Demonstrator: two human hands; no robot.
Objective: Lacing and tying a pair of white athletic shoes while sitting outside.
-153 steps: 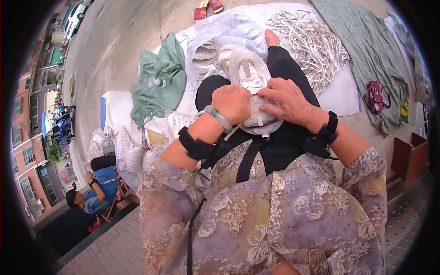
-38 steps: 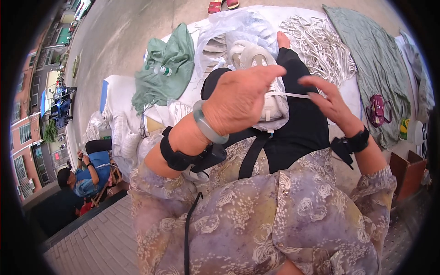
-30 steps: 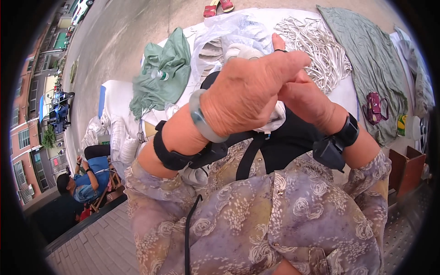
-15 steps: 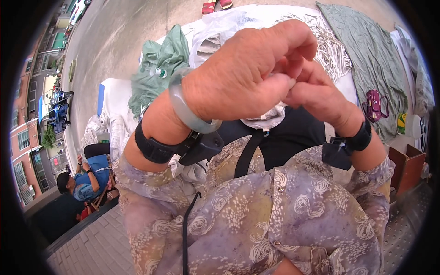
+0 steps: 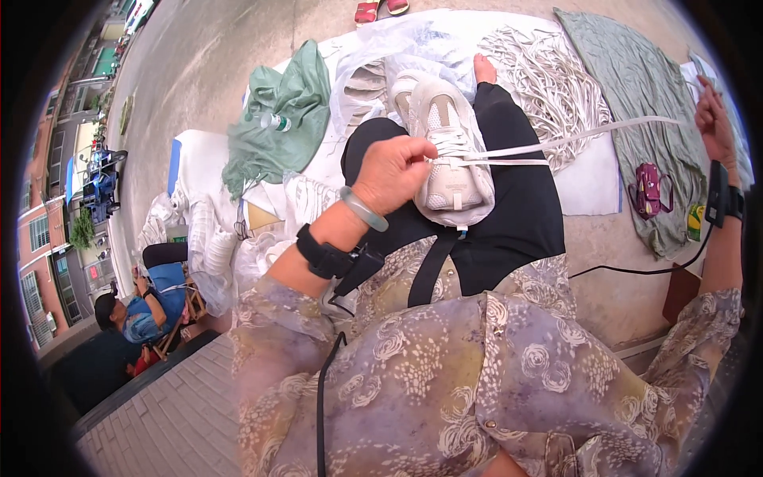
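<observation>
Shoe point(image 5: 455, 184), centre: off-white with beige patches; lace point(image 5: 616, 126), white. Shirt point(image 5: 453, 366), lower centre: mauve and yellowish, with cream roses. Trousers point(image 5: 524, 203), black. Cloth point(image 5: 294, 94), upper left: green. Sandals point(image 5: 366, 13), top: red. Bag point(image 5: 648, 192), right: maroon. Bangle point(image 5: 365, 211), pale grey-green.

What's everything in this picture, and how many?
Sneakers: two, white and beige, by the lap
Stretched laces: two strands, white, right of the sneakers
Lace pile: one, white, upper right
Plastic bag: one, see-through, upper middle
Cloth: one, green, upper left
Bottle: one, clear and green, on that cloth
Sandals: two, red, top edge
Big sheet: one, grey-green, right
Purse: one, purple, on that sheet
White sheet: one, white, under the lace pile
Bundles: several, white, left
Other person: one, blue clothes, left
Far-left buildings: too small to count
Foot: one, bare, top middle
Left hand: one, bare, at the laces
Right hand: one, bare, far right
</observation>
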